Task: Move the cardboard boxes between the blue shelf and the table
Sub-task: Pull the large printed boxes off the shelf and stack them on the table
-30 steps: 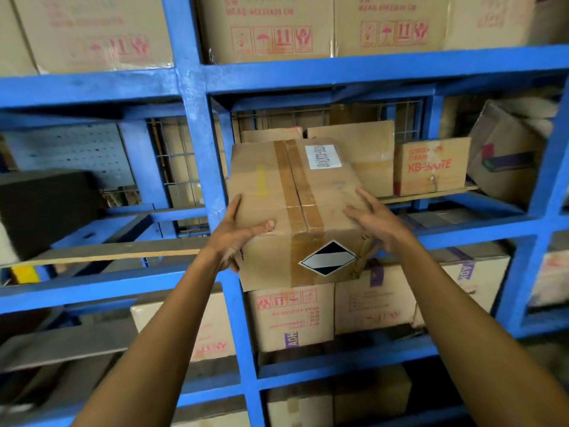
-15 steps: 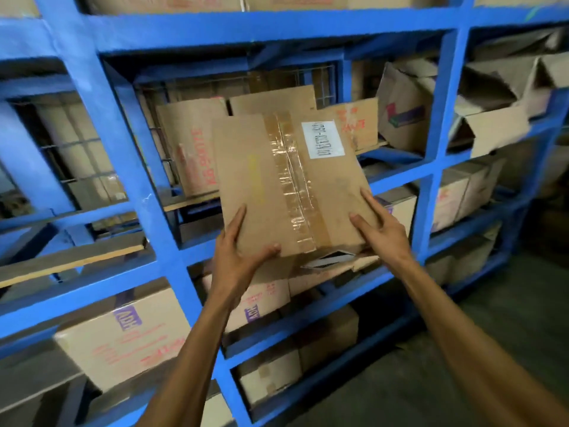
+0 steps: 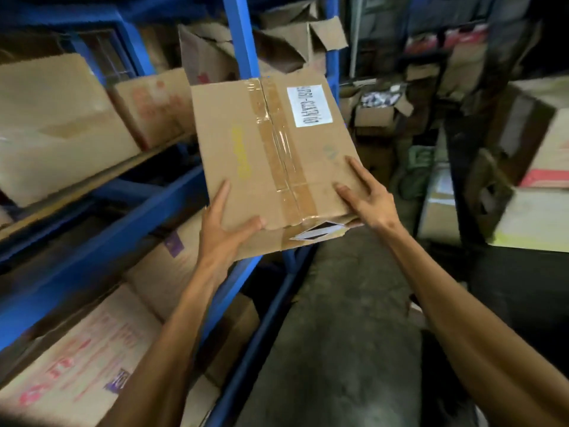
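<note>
— So, nearest first?
— Two bare forearms reaching up from 6 o'clock. Left hand (image 3: 226, 231) gripping the near left corner of the cardboard box (image 3: 271, 161): thumb hooked over the top near the front edge, fingers laid straight along the left side.
— And the other?
— Right hand (image 3: 368, 197) clamped on the near right corner, thumb and fingers spread across the top face, remaining fingertips hidden below the edge.
— Box itself?
— Held in mid-air at centre, tilted, free of any surface. Brown tape down the middle, white label (image 3: 309, 105) toward 1 o'clock, black-and-white diamond sticker (image 3: 317, 233) on the near face.
— Beyond?
— Blue shelf (image 3: 101, 229) from 7 to 11 o'clock, loaded with blurred cartons. Concrete floor (image 3: 338, 318) below. Dim stacked boxes around 3 o'clock.
</note>
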